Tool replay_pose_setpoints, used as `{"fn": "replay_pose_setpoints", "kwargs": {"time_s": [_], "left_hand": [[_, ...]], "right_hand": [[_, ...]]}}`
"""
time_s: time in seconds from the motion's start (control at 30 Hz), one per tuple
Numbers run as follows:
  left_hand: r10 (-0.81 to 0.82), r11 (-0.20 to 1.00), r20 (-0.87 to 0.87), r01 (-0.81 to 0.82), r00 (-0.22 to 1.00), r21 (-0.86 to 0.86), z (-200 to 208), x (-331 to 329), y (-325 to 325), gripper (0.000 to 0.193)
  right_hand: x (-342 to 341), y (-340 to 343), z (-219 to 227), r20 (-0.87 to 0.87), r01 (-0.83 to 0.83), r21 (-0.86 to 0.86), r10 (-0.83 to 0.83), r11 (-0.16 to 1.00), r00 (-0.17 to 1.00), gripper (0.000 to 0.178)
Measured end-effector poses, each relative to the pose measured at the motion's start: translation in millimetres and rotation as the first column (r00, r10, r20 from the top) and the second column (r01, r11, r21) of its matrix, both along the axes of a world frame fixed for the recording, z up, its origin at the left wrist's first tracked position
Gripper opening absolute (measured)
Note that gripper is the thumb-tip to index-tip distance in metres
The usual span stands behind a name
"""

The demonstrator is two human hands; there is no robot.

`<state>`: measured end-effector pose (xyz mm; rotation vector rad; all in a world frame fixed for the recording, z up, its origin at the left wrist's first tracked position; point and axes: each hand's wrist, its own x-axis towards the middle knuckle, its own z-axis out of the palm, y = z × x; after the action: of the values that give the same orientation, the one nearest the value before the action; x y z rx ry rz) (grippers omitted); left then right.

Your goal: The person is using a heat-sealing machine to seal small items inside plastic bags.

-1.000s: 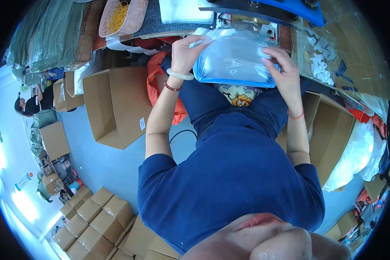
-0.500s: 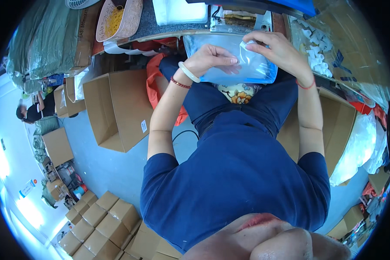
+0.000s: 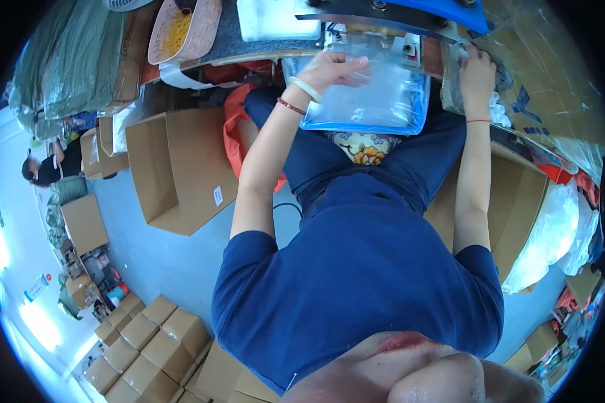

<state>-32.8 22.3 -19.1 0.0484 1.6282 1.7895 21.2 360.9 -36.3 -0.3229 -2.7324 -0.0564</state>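
- Two bare hands show in the head view, taking the whole picture as a clock: the left hand (image 3: 336,72) near half past twelve, the right hand (image 3: 478,79) just short of two.
- Clear plastic (image 3: 390,101), looking like a flat stack of bags, lies above the dark trousers (image 3: 417,161) at one o'clock, with a blue edge (image 3: 363,129) along its six o'clock side.
- It should handle light, limp and slippery, the layers apt to cling together; a pinch at one corner or a loose edge would suit best, as the middle gives little to grip.
- Left fingers are loosely curled, thumb near forefinger, over the stack's twelve o'clock side; blur and see-through film mean I cannot tell whether they hold a layer.
- Right fingers, bent and pointing down, are well apart from the stack, between two and three o'clock of it, at the small white pieces (image 3: 497,113); whether they grip one is hidden.
- Those pieces look light and easily picked up with the fingertips.
- At eleven o'clock stands a basket (image 3: 210,33) of yellow rubber bands (image 3: 177,32).
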Motion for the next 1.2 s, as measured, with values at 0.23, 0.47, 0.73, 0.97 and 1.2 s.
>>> {"fn": "replay_pose_setpoints", "kwargs": {"time_s": [0.23, 0.47, 0.73, 0.97, 1.2], "left_hand": [[-0.504, 0.734, -0.853, -0.453, 0.136, -0.506, -26, -44, -79, 0.051], [-0.009, 0.78, -0.911, -0.567, 0.412, -0.264, -16, 1, -96, 0.018], [0.107, 0.964, -0.551, -0.221, 0.828, -0.145, 53, 59, -47, 0.019], [-0.149, 0.989, -0.248, 0.148, 0.957, -0.02, 51, 55, -39, 0.021], [-0.016, 0.911, 0.299, -0.109, 0.954, 0.397, 4, 21, 5, 0.022]], "right_hand": [[22, -3, 15, -0.169, -0.01, -0.364, -0.055, 0.931, 0.984, 0.033], [66, -90, 84, -0.205, -0.277, -0.863, 0.209, 0.422, 0.956, 0.023], [50, -156, 114, -0.515, -0.641, -0.703, 0.401, 0.307, 0.757, 0.023], [34, -132, 132, -0.073, -0.54, -0.716, 0.721, 0.443, 0.689, 0.025], [23, -89, 95, -0.113, -0.389, -0.424, 0.379, 0.818, 0.919, 0.027]]}}
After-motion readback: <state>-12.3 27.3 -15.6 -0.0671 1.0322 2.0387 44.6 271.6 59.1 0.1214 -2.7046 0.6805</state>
